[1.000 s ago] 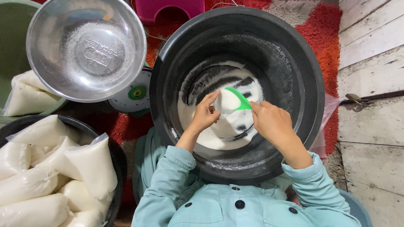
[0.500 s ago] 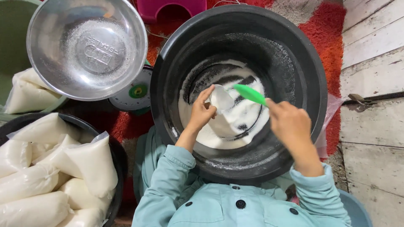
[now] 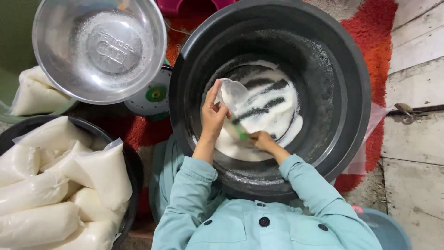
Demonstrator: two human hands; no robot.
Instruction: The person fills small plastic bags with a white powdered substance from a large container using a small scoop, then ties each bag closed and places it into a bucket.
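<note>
Red rug, wooden floor; black tub (image 3: 351,92) of white grains. Your left hand (image 3: 213,115) pinches a clear bag (image 3: 233,95) open, mouth rightward; your right hand (image 3: 262,140) grips a green scoop (image 3: 240,133) just below it.

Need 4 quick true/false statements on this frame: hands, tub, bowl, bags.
1. The left hand holds a clear plastic bag over the black tub. True.
2. The right hand is outside the tub. False: it is down in the white grains, on a green scoop.
3. The steel bowl is heaped full. False: only a thin dusting.
4. Filled white bags lie in a dark basin on the left. True.
</note>
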